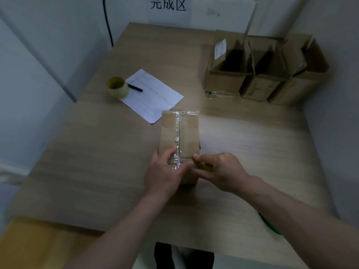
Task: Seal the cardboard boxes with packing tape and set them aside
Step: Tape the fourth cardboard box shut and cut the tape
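A closed cardboard box (189, 133) lies in the middle of the table, a strip of clear tape (177, 136) running along its top seam and over the far edge. My left hand (165, 171) presses the near end of the tape onto the box, thumb on top. My right hand (221, 171) grips a small yellow-green tool (204, 166) at the box's near right corner, its tip at the tape. A roll of packing tape (118, 87) stands at the far left of the table.
A printed sheet (155, 96) with a black pen (135, 87) lies beside the roll. Three open cardboard boxes (264, 74) stand at the far right against the wall. A sign hangs on the back wall (168, 4). The table's front edge (136, 232) is near my body.
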The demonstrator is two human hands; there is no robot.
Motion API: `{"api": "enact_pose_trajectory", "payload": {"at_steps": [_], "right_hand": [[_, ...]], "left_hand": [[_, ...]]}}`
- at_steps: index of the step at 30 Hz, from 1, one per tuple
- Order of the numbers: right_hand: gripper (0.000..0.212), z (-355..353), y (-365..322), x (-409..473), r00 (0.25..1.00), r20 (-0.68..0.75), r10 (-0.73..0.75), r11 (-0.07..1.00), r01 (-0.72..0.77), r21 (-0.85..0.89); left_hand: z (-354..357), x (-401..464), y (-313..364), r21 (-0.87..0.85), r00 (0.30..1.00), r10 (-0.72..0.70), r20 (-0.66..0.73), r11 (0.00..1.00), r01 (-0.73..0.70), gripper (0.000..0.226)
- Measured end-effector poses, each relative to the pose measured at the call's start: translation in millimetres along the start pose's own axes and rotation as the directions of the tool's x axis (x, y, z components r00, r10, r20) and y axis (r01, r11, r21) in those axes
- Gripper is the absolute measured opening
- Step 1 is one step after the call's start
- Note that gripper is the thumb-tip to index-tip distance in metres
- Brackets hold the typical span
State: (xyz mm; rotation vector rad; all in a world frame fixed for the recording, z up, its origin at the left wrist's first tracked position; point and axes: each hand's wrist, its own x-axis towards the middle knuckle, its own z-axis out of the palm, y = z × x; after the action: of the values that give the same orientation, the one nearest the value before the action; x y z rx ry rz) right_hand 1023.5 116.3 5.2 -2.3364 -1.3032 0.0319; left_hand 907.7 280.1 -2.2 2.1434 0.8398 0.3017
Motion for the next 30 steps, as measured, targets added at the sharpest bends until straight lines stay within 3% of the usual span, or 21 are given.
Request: {"api": "enact_pose_trajectory", "payload": {"at_steps": [1, 3, 6, 8, 13, 15, 17, 19, 21, 23, 25, 27, 29, 30], "right_hand": [[0.043, 1, 0, -1, 1.0, -0.006, 0.005, 1.0, -0.005, 0.004], [0.039, -2, -4, -2, 0.999, 0.026, 0.032, 0.999, -0.033, 0.032], [0.041, -9, -6, 2, 0.989, 0.118, 0.092, 0.99, -0.104, 0.098], [0.045, -15, -8, 2, 0.975, 0.183, 0.126, 0.979, -0.153, 0.138], [0.055, -23, -12, -10, 0.939, 0.321, 0.121, 0.968, -0.184, 0.172], [0.053, -25, -16, -15, 0.934, 0.337, 0.116, 0.967, -0.184, 0.175], [0.049, -26, -22, -17, 0.927, 0.362, 0.1, 0.971, -0.171, 0.168], [0.039, -28, -26, -18, 0.925, 0.372, 0.079, 0.975, -0.15, 0.165], [0.035, -29, -28, -20, 0.923, 0.38, 0.05, 0.978, -0.123, 0.17], [0.041, -32, -25, -25, 0.915, 0.401, 0.043, 0.978, -0.121, 0.171], [0.056, -30, -20, -32, 0.899, 0.434, 0.058, 0.957, -0.173, 0.232], [0.069, -30, -13, -39, 0.869, 0.476, 0.135, 0.874, -0.331, 0.355], [0.067, -33, -5, -45, 0.828, 0.519, 0.211, 0.784, -0.461, 0.417], [0.058, -35, -1, -46, 0.818, 0.524, 0.236, 0.802, -0.469, 0.37]], "left_hand": [[3, -6, 1, 0.114, 1.0, 0.012, -0.017, 0.993, -0.01, 0.061], [8, -8, 1, 0.169, 0.997, 0.047, -0.065, 0.985, -0.035, 0.058], [10, -5, -7, 0.032, 0.988, 0.012, -0.152, 0.999, -0.008, 0.031], [5, -4, -13, -0.113, 0.991, -0.002, -0.137, 0.993, -0.013, 0.023], [-14, -17, -27, -0.044, 0.989, 0.138, -0.06, 0.989, -0.141, 0.022], [-22, -25, -22, 0.069, 0.988, 0.146, -0.041, 0.987, -0.143, 0.034], [-23, -25, -10, 0.392, 0.975, 0.22, -0.02, 0.899, -0.195, 0.045], [-19, -17, 10, 0.51, 0.898, 0.44, 0.032, 0.765, -0.393, 0.053], [-12, -9, 25, 0.368, 0.719, 0.651, 0.243, 0.624, -0.689, 0.068], [-5, -3, 32, 0.211, 0.6, 0.627, 0.497, 0.583, -0.785, 0.091], [-1, 0, 30, 0.209, 0.583, 0.55, 0.598, 0.595, -0.776, 0.102], [1, 2, 24, 0.239, 0.562, 0.572, 0.597, 0.542, -0.806, 0.101], [0, 4, 21, 0.243, 0.523, 0.616, 0.589, 0.483, -0.841, 0.095], [1, 4, 21, 0.24, 0.509, 0.633, 0.583, 0.465, -0.852, 0.091]]}}
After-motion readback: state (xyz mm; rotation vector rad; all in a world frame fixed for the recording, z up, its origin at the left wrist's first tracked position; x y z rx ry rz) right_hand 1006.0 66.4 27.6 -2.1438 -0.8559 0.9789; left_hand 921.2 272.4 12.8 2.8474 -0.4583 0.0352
